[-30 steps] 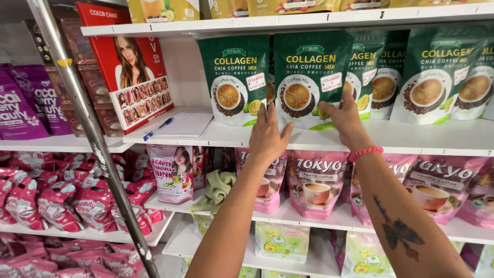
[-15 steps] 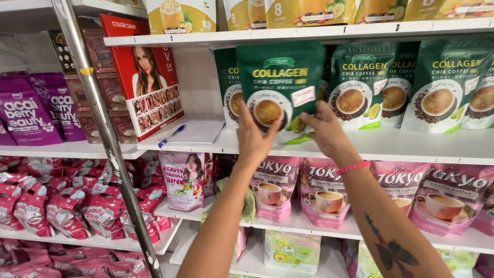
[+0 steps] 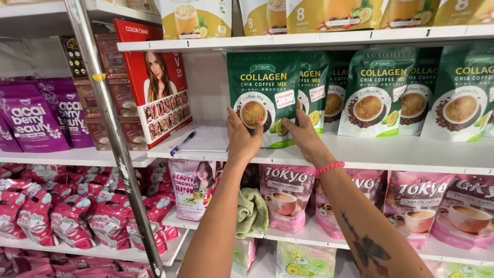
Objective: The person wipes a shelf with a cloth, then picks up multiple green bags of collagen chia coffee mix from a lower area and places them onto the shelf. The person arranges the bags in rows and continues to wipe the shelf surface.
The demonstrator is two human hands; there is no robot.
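Far on the left I see purple pouches (image 3: pixel 32 119) on a white shelf, and below them lots of pink and red pouches (image 3: pixel 62 213) packed close together. A shiny metal pole (image 3: pixel 114 136) leans across in front of them. Just past the pole stands a red box with a picture on it (image 3: pixel 157 82), tilted back against the wall. Next to it a blue pen (image 3: pixel 182 142) lies on a flat white pad (image 3: pixel 206 139) on the middle shelf (image 3: pixel 401 154). Then comes my left hand (image 3: pixel 242 139). It is clamped on the lower left corner of a green pouch (image 3: pixel 263 92), with the thumb on the front. The green pouch stands upright at the front edge of the middle shelf, first in its row. My right hand (image 3: pixel 304 138) clamps the lower right corner of the same pouch, fingers on its front. A pink bead band (image 3: pixel 329 168) goes round my right wrist. Under my arms a green cloth (image 3: pixel 252 211) hangs on the lower shelf, beside pink pouches with a coffee cup picture (image 3: pixel 285 195). To the right of my hands more green pouches (image 3: pixel 417 92) stand in a row, touching each other. Up top sit yellow pouches (image 3: pixel 329 15).
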